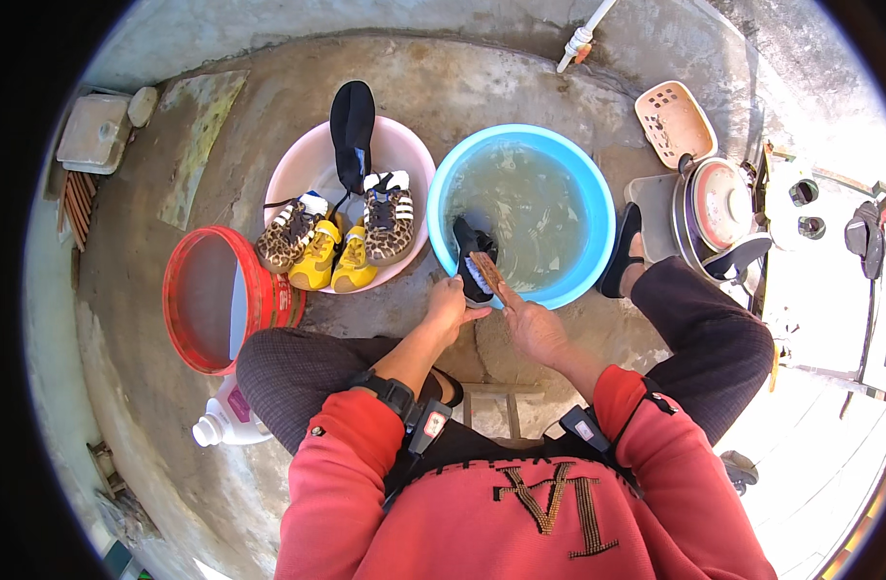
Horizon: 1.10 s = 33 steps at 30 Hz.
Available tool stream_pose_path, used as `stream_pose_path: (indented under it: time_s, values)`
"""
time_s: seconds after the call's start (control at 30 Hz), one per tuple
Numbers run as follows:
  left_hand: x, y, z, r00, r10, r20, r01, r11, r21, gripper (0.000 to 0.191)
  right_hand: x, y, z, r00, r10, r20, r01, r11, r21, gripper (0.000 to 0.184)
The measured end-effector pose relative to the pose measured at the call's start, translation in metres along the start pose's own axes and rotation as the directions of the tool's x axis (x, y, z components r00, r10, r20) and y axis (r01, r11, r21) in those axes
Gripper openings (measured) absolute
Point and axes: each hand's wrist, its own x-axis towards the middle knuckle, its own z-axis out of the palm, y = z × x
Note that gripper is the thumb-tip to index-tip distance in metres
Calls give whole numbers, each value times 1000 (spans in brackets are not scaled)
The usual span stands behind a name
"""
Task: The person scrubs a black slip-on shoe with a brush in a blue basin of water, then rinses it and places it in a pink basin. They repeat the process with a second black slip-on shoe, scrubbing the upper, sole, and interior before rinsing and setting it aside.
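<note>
My left hand (449, 304) grips the near end of a black shoe (466, 243), which leans over the near-left rim of a blue plastic basin (607, 206). In my right hand (536, 330) is a wooden scrub brush (489, 272), its pale bristles pressed against the shoe. Cloudy water (533, 210) fills the basin around the shoe's far end. To the left stands a pink basin (287, 167) holding a pair of leopard-print sneakers (389, 225), a pair of yellow shoes (317, 254) and an upright black shoe (352, 127).
A red bucket (258, 304) stands by my left knee, with a white plastic bottle (233, 417) beside it. At the right are a peach plastic basket (675, 119) and a lidded enamel basin (722, 206). A white pipe (581, 43) comes down at the back wall.
</note>
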Motion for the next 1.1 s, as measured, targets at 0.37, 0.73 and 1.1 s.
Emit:
stream_pose_path:
  time_s: [0.37, 0.73, 1.1]
  values:
    - [-2, 2, -2, 1000, -5, 14, 6, 997, -82, 37, 29, 7, -2, 999, 27, -26, -21, 978, 209, 49]
    - [-9, -5, -9, 999, -9, -37, 12, 997, 80, 37, 4, -8, 1, 997, -36, 75, 38, 999, -20, 53]
    - [-4, 0, -1, 1000, -3, -20, 4, 998, 67, 35, 41, -11, -9, 998, 27, -57, -14, 976, 216, 49]
